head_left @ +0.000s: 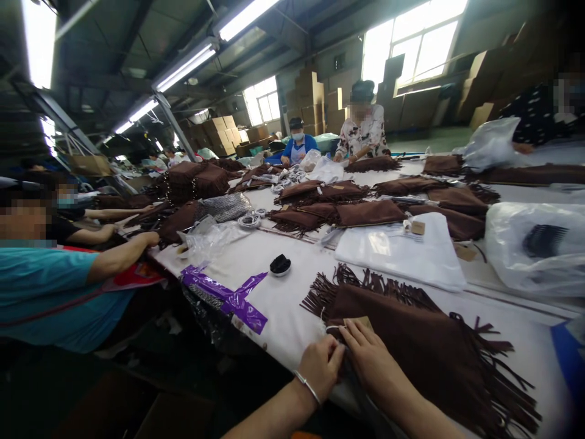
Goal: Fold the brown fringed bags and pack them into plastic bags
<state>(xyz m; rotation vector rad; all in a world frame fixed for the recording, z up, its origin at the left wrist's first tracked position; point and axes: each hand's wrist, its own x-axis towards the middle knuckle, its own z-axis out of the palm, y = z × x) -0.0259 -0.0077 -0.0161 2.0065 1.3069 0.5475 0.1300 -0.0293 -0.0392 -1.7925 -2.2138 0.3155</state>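
Brown fringed piece [415, 344]: spread at the table's near edge, beneath and beside the hands, just this side of a clear plastic packet [397, 250].
Handling: likely light, soft and limp; little slip is expected from the matt face, and little harm from ordinary handling.
Fringe [512, 381]: thin and loose, judged easily tangled or tugged, so best left ungripped.
Hold: best taken by the plain body, with both hands spread so that sagging is limited.
Left hand [322, 366]: fingers curled into a pinch at the near edge; what is pinched cannot be told.
Right hand [368, 350]: fingers extended and laid over a tan tag [367, 323]; the thumb is hidden.
Look: dark brown, suede-like, plain-faced, with ragged strips splayed along the far edge and right end.
Table [286, 305]: white-covered.
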